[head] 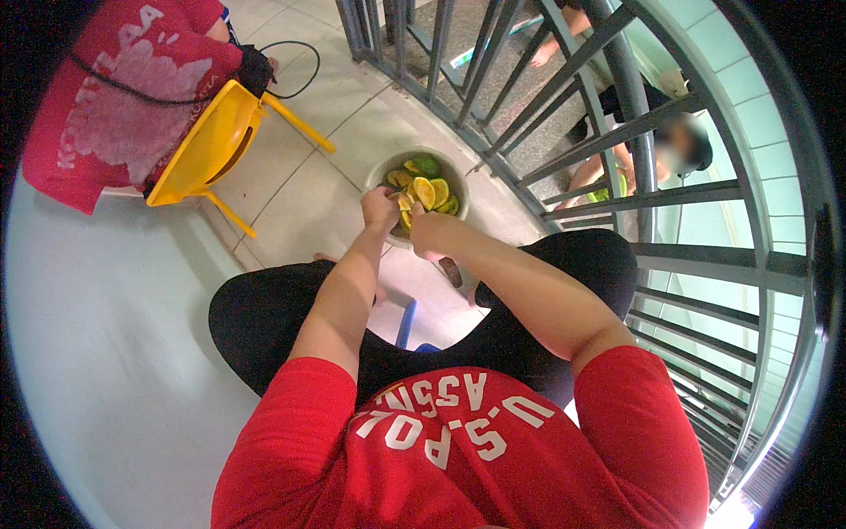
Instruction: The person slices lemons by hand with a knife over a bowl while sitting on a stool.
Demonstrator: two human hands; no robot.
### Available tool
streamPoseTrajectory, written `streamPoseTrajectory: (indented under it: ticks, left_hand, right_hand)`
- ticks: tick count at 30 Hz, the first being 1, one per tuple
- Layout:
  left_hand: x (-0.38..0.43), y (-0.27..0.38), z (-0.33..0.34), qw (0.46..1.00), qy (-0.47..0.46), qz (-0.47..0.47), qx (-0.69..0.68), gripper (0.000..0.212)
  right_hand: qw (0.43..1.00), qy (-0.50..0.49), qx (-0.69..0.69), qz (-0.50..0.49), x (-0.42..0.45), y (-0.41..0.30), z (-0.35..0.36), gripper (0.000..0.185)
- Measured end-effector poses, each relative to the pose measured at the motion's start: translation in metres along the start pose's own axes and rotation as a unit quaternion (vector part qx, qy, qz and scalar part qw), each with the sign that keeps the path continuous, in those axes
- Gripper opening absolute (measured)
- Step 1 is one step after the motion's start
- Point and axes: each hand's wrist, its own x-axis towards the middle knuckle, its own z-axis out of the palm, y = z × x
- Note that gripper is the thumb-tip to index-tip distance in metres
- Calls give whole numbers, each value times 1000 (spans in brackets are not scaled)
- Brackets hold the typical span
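A round pale bowl (462, 173) on the tiled floor holds cut citrus pieces (424, 192) with green peel and yellow-orange flesh. My left hand (381, 210) is at its near left rim, fingers closed on a citrus piece (402, 201). At the near right rim, my right hand (433, 233) is curled, its thumb against the same piece. From the heel of that hand juts a brown handle (451, 271), apparently a knife's; any blade is hidden by the hand and fruit.
Dark metal railings (515, 132) run along the right. A yellow plastic chair (215, 142) stands front left, with a person in a red shirt (132, 99) beside it. Beyond the bars another person (611, 155) handles a green container (608, 188). A smooth pale wall (119, 317) borders the left.
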Motion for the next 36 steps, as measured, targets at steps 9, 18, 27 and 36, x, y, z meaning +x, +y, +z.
streamPoseTrajectory:
  ticks: [9, 18, 27, 36]
  left_hand:
    - [-7, 10, 0, 998, 35, 43, -27, 18]
    - [-12, 24, 7, 994, 43, 95, -38, 18]
    - [-14, 33, 9, 991, 74, 108, -5, 21]
    - [-12, 36, -2, 991, 78, 95, -58, 18]
  right_hand:
    - [1000, 17, 21, 9, 9, 6, -5, 79]
    - [985, -48, 157, 54, 29, 27, -5, 77]
    - [993, -78, 80, 38, 18, 22, -14, 74]
    - [988, -21, 149, 37, 14, 19, -9, 36]
